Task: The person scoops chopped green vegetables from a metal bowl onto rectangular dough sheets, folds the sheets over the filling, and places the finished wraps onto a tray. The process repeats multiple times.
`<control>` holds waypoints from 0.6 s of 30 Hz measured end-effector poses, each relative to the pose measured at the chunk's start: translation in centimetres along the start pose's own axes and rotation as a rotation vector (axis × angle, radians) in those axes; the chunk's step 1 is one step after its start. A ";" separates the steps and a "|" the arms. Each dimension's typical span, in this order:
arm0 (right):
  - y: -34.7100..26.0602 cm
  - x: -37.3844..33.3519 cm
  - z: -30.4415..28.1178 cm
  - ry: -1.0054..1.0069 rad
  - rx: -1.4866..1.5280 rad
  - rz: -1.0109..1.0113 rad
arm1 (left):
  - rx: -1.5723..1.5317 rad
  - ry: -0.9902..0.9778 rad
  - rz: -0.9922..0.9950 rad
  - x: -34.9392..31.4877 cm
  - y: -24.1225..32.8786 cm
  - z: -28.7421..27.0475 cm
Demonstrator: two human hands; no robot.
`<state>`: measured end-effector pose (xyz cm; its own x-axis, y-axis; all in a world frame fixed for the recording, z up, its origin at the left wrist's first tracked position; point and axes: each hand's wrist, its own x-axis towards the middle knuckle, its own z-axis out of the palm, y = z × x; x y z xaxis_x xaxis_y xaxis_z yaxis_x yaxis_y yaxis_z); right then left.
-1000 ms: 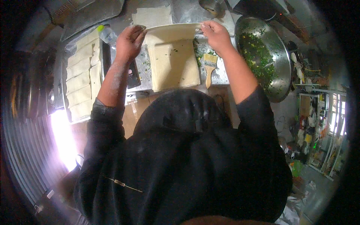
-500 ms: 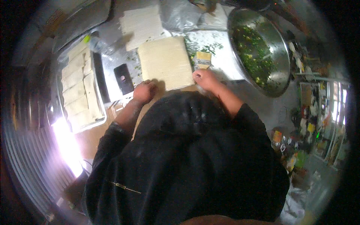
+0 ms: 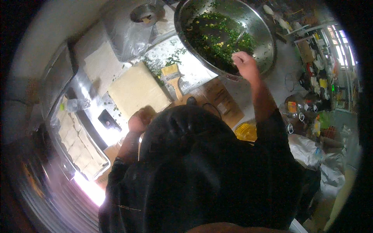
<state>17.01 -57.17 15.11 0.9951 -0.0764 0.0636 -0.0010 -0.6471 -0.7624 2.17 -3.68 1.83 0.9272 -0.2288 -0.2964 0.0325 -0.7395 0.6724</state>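
A thick square stack of pale dough sheets (image 3: 138,89) lies on the table before me. My left hand (image 3: 140,120) rests at its near edge with the fingers curled; what they hold, if anything, is hidden. Over the near rim of a large steel bowl (image 3: 268,58), my right hand (image 3: 247,66) hangs with its fingers drawn together. Anything between those fingers is too small to make out. Chopped greens with yellow bits (image 3: 217,37) lie inside the bowl. Between stack and bowl is a wide brush (image 3: 175,79) with pale bristles and a wooden handle.
At left are a tray of cut dough pieces (image 3: 77,141) and a dark phone (image 3: 108,119). Another dough sheet (image 3: 101,66) lies farther back, near clear plastic and a small metal bowl (image 3: 143,14). Cardboard (image 3: 221,99) and a yellow oil bottle (image 3: 246,132) are nearer me.
My right hand has left the stack's right edge and moved right to the bowl. My left hand stays near the stack's near edge. The whole view has turned toward the right.
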 end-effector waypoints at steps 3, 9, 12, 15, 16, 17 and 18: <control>5.9 2.8 -3.0 -0.039 -0.309 -0.028 | 0.212 -0.095 -0.155 2.0 0.2 -0.2; 16.0 9.9 -3.5 -0.246 -0.720 -0.089 | 0.288 -0.052 -0.351 4.0 0.6 -1.0; 18.5 14.5 -1.8 -0.417 -0.815 0.013 | 0.338 -0.141 -0.385 4.3 0.8 -0.8; 19.9 18.2 0.1 -0.421 -0.731 0.159 | 0.375 -0.097 -0.463 4.1 2.0 -0.1; 20.1 18.6 0.8 -0.323 -0.478 0.286 | 0.331 -0.072 -0.481 3.8 2.7 0.1; 20.4 18.9 1.0 -0.267 -0.374 0.329 | 0.321 -0.049 -0.518 3.5 3.5 0.3; 20.6 19.2 1.1 -0.245 -0.426 0.297 | 0.343 -0.039 -0.581 3.3 4.4 0.4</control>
<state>36.22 -71.13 -0.08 0.9399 -0.1561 -0.3037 -0.2733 -0.8771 -0.3950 5.17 -7.93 3.50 0.7808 0.2488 -0.5731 0.3955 -0.9069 0.1452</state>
